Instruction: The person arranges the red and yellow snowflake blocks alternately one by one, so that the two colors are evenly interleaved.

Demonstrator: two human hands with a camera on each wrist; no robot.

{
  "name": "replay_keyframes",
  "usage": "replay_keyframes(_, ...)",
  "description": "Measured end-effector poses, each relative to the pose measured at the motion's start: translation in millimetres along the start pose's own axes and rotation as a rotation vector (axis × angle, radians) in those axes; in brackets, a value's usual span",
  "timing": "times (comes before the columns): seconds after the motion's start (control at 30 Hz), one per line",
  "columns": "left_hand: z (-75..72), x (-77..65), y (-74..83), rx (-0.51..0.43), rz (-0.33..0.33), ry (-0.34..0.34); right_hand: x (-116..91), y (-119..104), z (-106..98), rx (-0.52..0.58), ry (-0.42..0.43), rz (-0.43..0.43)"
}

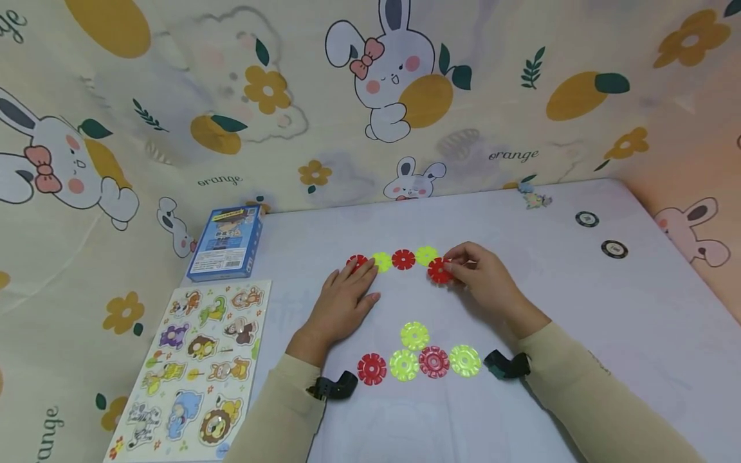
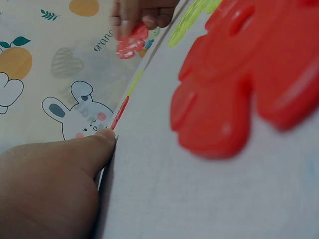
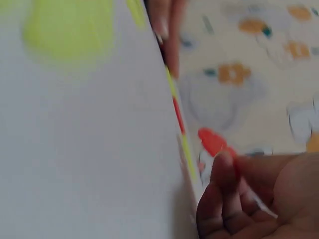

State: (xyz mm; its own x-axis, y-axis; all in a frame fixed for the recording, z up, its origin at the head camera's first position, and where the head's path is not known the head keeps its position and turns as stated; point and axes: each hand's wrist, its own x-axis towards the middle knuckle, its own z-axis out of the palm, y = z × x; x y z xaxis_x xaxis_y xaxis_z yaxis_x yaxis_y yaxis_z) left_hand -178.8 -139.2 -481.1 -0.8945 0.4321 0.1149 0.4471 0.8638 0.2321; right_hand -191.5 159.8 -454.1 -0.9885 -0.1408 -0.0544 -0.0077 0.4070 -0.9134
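Observation:
My right hand (image 1: 486, 280) pinches a red notched plastic disc (image 1: 440, 271) between thumb and fingertips. In the right wrist view that disc (image 3: 214, 142) is held up off the table, tilted. It is at the right end of a row of alternating red and yellow-green discs, near a yellow-green disc (image 1: 426, 256). Within the row lies a red disc (image 1: 403, 260). With its fingers extended, my left hand (image 1: 341, 305) rests at the row's left end, partly covering a red disc (image 1: 356, 262) and touching the edge of a yellow-green disc (image 1: 382, 262).
Closer to me lie a red disc (image 1: 372, 369), another red disc (image 1: 434, 362) and several yellow-green discs (image 1: 415, 335). An animal puzzle board (image 1: 191, 360) and a blue box (image 1: 226, 243) are at left. Two black round chips (image 1: 614, 249) and a small figure (image 1: 534, 197) lie back right.

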Motion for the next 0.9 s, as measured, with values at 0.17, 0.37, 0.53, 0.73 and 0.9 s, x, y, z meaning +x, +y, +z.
replay_keyframes(0.17,-1.3,0.1,0.3,0.001,-0.004,0.001,7,14,-16,0.009,0.122,0.039)
replay_keyframes(0.37,-0.2,0.8,0.9,0.005,-0.005,0.001,5,17,-19,-0.146,0.175,-0.025)
replay_keyframes(0.53,1.3,0.5,0.1,0.006,-0.003,0.000,7,19,-13,-0.445,0.073,-0.146)
replay_keyframes(0.73,0.4,0.7,0.3,0.004,-0.002,0.010,7,19,-8,-0.646,-0.010,-0.199)
replay_keyframes(0.9,0.5,0.7,0.7,0.003,-0.001,0.009,3,17,-7,-0.647,-0.015,-0.191)
